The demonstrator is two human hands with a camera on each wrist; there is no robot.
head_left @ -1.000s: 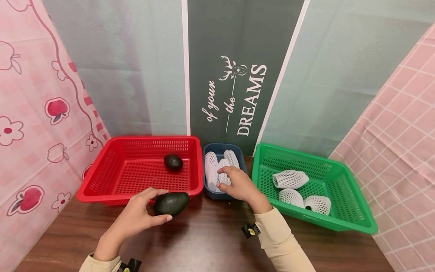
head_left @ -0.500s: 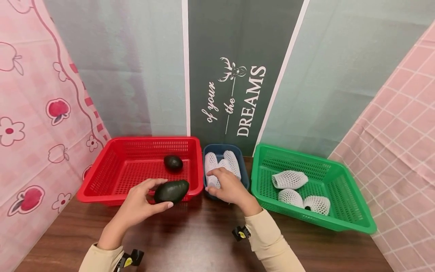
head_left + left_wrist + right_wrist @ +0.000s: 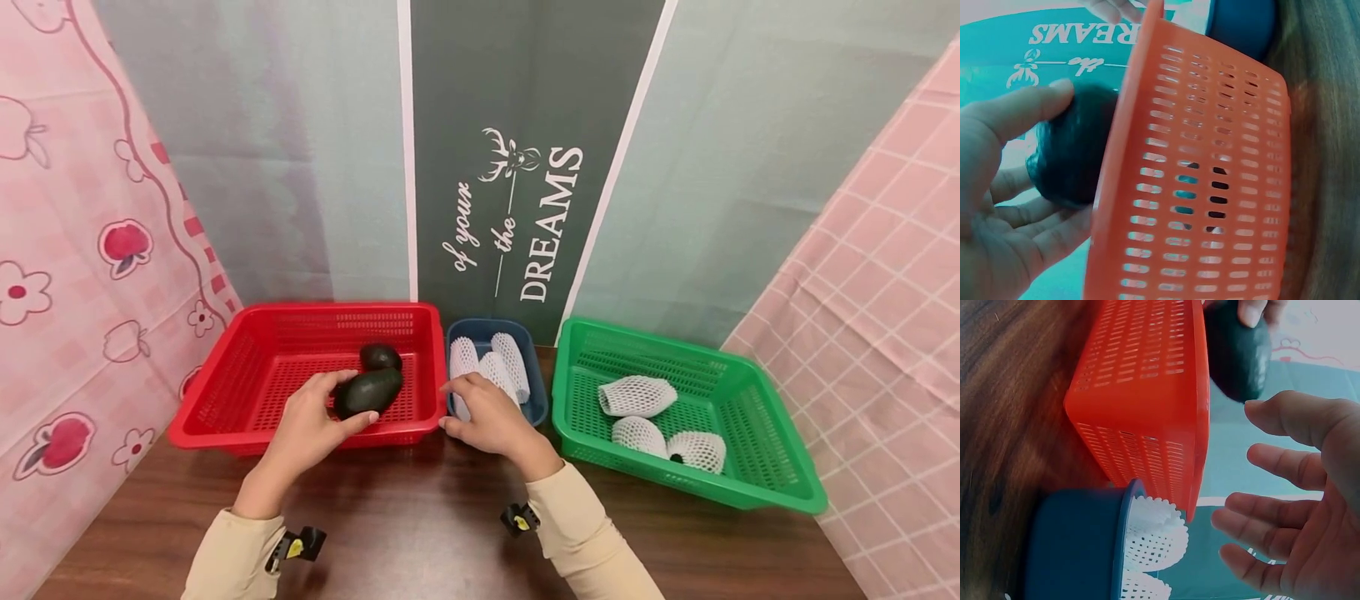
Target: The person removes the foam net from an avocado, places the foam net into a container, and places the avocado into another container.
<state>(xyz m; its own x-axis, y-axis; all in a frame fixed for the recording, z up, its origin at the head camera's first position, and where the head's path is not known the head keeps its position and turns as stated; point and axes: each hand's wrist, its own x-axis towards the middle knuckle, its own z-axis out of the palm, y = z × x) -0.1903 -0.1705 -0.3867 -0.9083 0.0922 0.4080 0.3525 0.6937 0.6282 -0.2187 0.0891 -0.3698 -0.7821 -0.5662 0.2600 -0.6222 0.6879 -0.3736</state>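
Note:
My left hand (image 3: 311, 425) holds a dark green avocado (image 3: 369, 394) between thumb and fingers, over the front part of the red basket (image 3: 225, 400). Behind it in that basket lies a second avocado (image 3: 380, 357). In the left wrist view the held avocado (image 3: 1075, 147) is just above the basket rim. My right hand (image 3: 491, 417) hovers over the front of the small blue bin (image 3: 534, 408), fingers spread and holding nothing. White foam net sleeves (image 3: 512, 367) lie in that bin, partly hidden by the hand. The right wrist view shows the right hand (image 3: 1297, 506) apart from the avocado.
To the right stands a green basket (image 3: 780, 442) with several white foam nets (image 3: 637, 396); a dark end shows in one of them. All the containers stand on a brown wooden table (image 3: 420, 525). Printed cloth (image 3: 300, 167) hangs behind and at both sides.
My left hand has carried the avocado forward from the basket's front rim to over its inside. My right hand has moved left across the blue bin, uncovering more of the foam nets.

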